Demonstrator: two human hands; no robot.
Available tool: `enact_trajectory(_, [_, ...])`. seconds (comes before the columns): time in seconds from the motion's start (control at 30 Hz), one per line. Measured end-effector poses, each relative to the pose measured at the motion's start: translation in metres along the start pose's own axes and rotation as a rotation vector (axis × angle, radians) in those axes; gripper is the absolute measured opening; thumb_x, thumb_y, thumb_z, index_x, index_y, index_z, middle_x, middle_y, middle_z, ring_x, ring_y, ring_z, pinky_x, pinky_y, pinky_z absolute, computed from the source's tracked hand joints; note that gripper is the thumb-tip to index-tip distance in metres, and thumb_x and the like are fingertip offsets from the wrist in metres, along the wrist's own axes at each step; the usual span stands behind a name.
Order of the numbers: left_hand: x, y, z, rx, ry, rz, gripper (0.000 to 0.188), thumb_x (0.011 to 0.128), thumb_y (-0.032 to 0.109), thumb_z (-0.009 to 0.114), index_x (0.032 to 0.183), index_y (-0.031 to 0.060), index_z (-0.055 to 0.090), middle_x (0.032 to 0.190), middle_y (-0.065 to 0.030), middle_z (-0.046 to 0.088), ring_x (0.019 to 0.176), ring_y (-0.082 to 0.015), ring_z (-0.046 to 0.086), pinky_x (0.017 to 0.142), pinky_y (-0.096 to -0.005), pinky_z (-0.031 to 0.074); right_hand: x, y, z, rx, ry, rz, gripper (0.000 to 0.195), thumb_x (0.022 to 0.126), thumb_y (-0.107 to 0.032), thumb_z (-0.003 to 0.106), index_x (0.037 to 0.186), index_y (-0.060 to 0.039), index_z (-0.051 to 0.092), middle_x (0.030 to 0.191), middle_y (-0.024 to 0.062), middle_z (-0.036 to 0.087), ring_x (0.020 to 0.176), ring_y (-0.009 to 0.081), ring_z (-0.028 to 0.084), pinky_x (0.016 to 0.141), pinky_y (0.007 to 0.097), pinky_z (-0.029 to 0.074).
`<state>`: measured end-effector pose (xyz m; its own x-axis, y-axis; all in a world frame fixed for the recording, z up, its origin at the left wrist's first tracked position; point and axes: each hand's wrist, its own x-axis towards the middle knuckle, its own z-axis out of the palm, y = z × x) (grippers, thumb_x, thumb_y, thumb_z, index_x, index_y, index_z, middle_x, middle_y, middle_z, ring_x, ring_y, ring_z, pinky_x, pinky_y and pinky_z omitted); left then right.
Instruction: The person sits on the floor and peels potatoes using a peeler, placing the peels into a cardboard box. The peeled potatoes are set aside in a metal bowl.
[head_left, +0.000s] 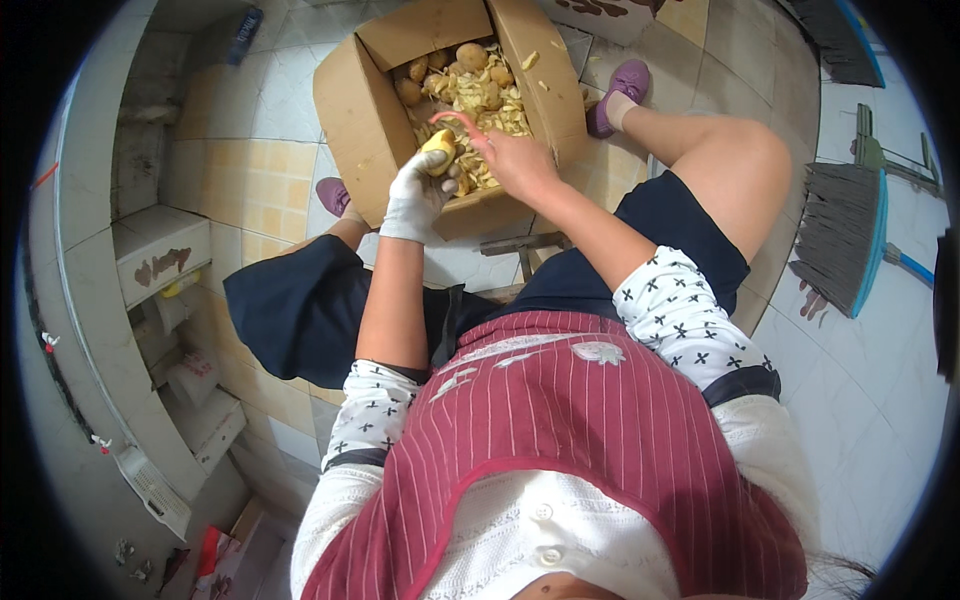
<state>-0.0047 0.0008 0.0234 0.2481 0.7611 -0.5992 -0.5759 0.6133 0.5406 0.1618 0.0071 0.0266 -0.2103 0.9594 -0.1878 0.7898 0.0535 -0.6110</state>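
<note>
A partly peeled potato (436, 152) is gripped in my left hand (417, 191), which wears a white glove. My bare right hand (517, 163) holds a pink-handled peeler (466, 123), its head just above the potato; whether the blade touches it cannot be told. Both hands are over the near side of an open cardboard box (371, 142). Inside the box, several unpeeled potatoes (472, 57) lie toward the far end. Pale potato peelings (504, 112) cover much of the rest, and a few scraps cling to the right flap.
The box stands on the tiled floor between my feet. A broom (844, 232) with a blue edge leans at the right, near a green-handled tool (870, 139). Tiled shelves (161, 244) line the left. A wooden stool edge (521, 244) shows below my arms.
</note>
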Motion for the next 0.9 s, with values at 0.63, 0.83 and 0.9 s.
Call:
enact_trajectory(0.63, [0.013, 0.002, 0.001, 0.752, 0.174, 0.165, 0.036, 0.068, 0.008, 0.062, 0.100, 0.0031, 0.046, 0.080, -0.0025, 0.055, 0.071, -0.0095, 0.051, 0.062, -0.0217, 0.042, -0.019, -0.019, -0.016, -0.054, -0.119, -0.089, 0.040, 0.085, -0.045, 0.036, 0.084, -0.0090, 0.054, 0.072, 0.0154, 0.059, 0.070, 0.0333, 0.057, 0.061, 0.0436, 0.044])
enact_trajectory(0.83, [-0.003, -0.012, 0.011, 0.835, 0.159, 0.445, 0.039, 0.068, 0.006, 0.061, 0.104, 0.0039, 0.047, 0.082, -0.0047, 0.055, 0.071, -0.0100, 0.051, 0.061, -0.0208, 0.042, 0.017, 0.039, 0.001, -0.156, -0.318, 0.038, 0.045, 0.087, -0.044, 0.033, 0.085, -0.0059, 0.057, 0.076, 0.0162, 0.060, 0.072, 0.0313, 0.058, 0.062, 0.0428, 0.044])
enact_trajectory(0.9, [-0.011, 0.004, 0.025, 0.811, 0.222, 0.269, 0.040, 0.068, 0.005, 0.061, 0.106, 0.0037, 0.047, 0.081, -0.0042, 0.056, 0.069, -0.0093, 0.052, 0.060, -0.0192, 0.043, 0.020, 0.026, 0.002, -0.108, -0.173, 0.025, 0.043, 0.086, -0.042, 0.037, 0.083, -0.0042, 0.057, 0.072, 0.0150, 0.061, 0.068, 0.0314, 0.059, 0.059, 0.0421, 0.045])
